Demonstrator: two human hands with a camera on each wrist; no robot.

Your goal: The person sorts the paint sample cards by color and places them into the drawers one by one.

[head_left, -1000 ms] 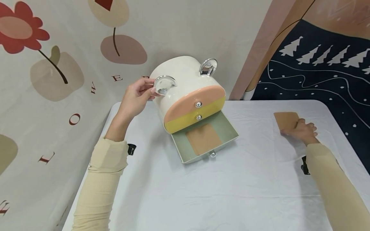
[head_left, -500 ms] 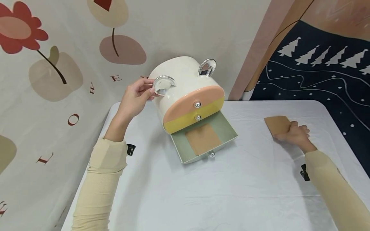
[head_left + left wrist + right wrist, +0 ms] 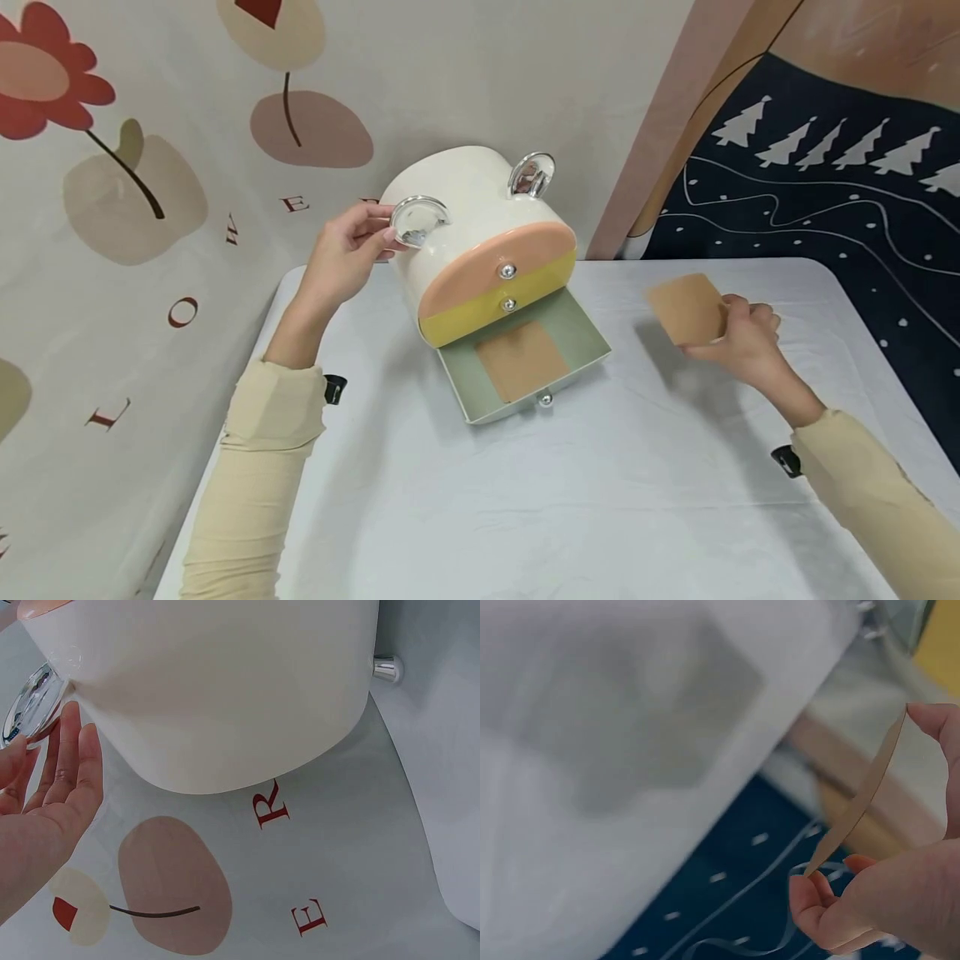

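I see a table under a white cloth point(image 3: 525, 500) nearest me, wrinkled, running back to a wall hanging point(image 3: 150, 167) printed with flowers and red letters and, at the right, a dark blue cloth with white trees point(image 3: 825, 183). My right hand point(image 3: 738, 342) holds a tan cardboard square point(image 3: 686, 310) lifted off the cloth, pinched at its edges between thumb and curled fingers; the right wrist view shows it edge-on and bowed. Left of it stands a cream drawer box point(image 3: 468, 200) with 3 drawers: peach, yellow, and a green bottom drawer point(image 3: 585, 346) pulled open with a second tan square point(image 3: 521, 360) lying flat inside. My left hand point(image 3: 345, 254) has its fingertips on the box's shiny ring handle point(image 3: 416, 221), fingers nearly straight. The right wrist view is blurred, and the box's back is hidden.
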